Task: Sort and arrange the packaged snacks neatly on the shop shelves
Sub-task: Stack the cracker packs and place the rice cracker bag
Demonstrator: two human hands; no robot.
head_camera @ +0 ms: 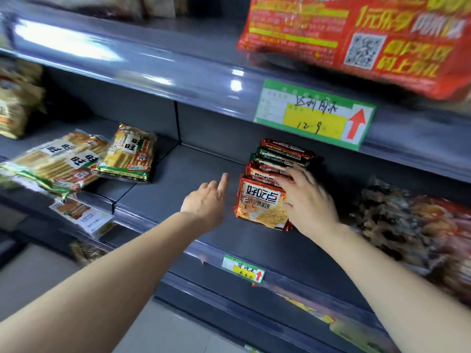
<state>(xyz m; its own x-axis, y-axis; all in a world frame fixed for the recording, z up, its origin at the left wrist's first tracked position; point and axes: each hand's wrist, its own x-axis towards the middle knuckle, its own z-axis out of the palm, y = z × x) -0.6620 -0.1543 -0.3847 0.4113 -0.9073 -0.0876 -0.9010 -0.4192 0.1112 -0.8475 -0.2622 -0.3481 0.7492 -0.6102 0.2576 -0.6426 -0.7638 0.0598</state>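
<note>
A row of biscuit packs (265, 197) stands on the middle shelf (178, 179). The right hand (309, 200) lies flat on the front pack, fingers (295, 178) spread. The left hand (207, 202) hovers just beside the row, fingers loosely extended, holding nothing. Cracker bags (76, 159) lie well apart, farther left.

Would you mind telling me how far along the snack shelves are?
Done: the biscuit packs stand in a row. In hand: the right hand rests on that row, while the left hand reaches empty beside it. Left: the rice cracker bags lie askew.
</note>
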